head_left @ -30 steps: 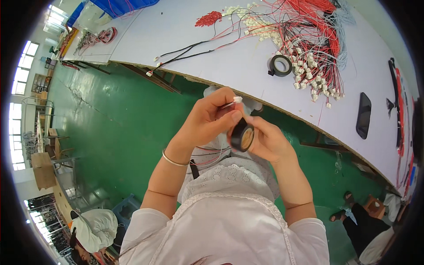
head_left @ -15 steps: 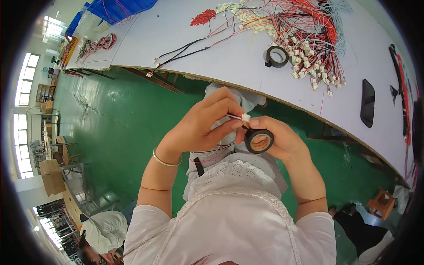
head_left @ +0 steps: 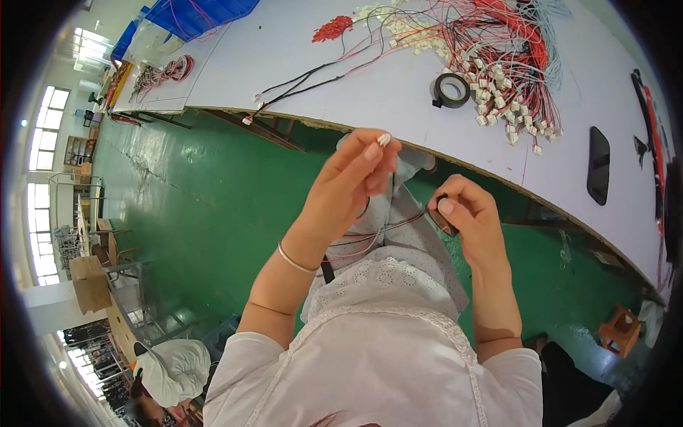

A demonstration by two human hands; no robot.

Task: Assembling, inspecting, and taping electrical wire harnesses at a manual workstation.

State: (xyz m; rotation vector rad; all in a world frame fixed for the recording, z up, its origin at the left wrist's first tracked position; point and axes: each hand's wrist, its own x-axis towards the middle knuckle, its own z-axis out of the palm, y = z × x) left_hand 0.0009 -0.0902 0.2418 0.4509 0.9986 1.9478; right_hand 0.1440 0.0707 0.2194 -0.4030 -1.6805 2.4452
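Pinched between the thumb and fingers of my left hand [head_left: 350, 172] is a small white plug connector [head_left: 384, 139], raised close to the table's edge. My right hand [head_left: 475, 222] grips a roll of black tape [head_left: 442, 219], seen nearly edge-on, over my lap's right side. Thin red, black and white wires [head_left: 388, 228] stretch across my lap between the two hands. Whether their ends join the connector or the tape cannot be made out.
On the white table [head_left: 284, 85] lie a second black tape roll [head_left: 451, 90], a heap of wires with white connectors [head_left: 509, 103], red pieces [head_left: 332, 29] and a dark phone-like slab [head_left: 599, 165]. A blue bin [head_left: 206, 14] stands far left. An orange stool [head_left: 619, 331] is at right.
My hands have moved apart. The left has gone up with the connector; the right has shifted right with the tape roll, now turned edge-on. Wires now show stretched between them.
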